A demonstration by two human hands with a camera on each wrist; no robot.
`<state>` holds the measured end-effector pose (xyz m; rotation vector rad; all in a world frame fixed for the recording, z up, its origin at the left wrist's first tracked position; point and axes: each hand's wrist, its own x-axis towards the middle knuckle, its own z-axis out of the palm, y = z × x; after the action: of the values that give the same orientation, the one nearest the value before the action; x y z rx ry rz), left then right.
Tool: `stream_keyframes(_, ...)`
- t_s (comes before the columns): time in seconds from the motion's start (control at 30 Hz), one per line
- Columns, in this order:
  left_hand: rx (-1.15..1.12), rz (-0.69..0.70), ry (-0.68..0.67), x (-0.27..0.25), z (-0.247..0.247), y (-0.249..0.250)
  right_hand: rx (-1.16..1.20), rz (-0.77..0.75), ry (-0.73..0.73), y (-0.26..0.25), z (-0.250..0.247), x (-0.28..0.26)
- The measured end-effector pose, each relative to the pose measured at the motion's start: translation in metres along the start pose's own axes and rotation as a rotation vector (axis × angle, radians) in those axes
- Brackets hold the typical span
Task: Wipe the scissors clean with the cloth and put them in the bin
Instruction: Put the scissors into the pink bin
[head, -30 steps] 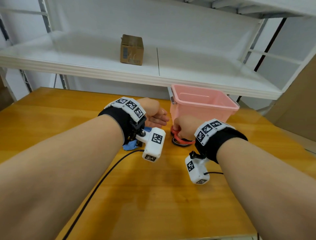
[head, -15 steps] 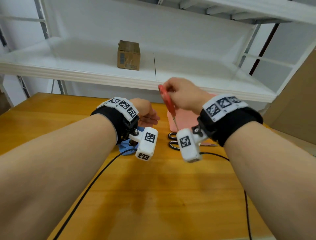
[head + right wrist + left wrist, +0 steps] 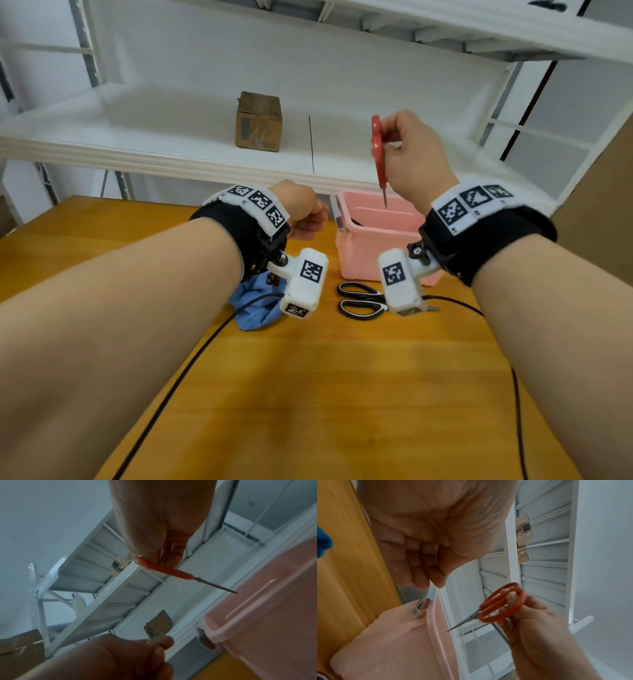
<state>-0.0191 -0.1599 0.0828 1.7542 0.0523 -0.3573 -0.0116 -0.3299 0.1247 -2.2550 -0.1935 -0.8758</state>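
Red scissors [image 3: 377, 144] hang over the bin [image 3: 371, 257], pinched in your right hand [image 3: 416, 161]; your left hand [image 3: 301, 212] curls empty; black scissors [image 3: 359, 301] lie near the cloth [image 3: 253, 311].

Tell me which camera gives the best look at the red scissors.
The left wrist view: the red scissors appear side-on, both handle loops and the pointed blades clear, in the grip of the right hand. The head and right wrist views show them edge-on, a thin red strip.
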Motion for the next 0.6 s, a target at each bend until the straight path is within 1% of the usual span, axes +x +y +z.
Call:
stream_keyframes(0.13,-0.004,0.014,0.025,0.008,0.002,0.004,-0.143,0.084,-0.106,0.031,0.012,0.000)
stream_keyframes(0.23,0.024,0.022,0.020,0.016,0.003,0.006,-0.229,0.127,-0.193,0.049,0.019,0.000)
stream_keyframes(0.37,0.058,0.045,-0.002,0.029,0.003,0.006,-0.349,0.184,-0.261,0.065,0.032,-0.003)
stream_keyframes(0.47,0.039,0.043,-0.001,0.040,0.004,0.002,-0.453,0.213,-0.346,0.068,0.040,-0.005)
stream_keyframes(0.6,0.025,0.017,-0.005,0.050,0.003,-0.004,-0.443,0.310,-0.442,0.077,0.050,0.000)
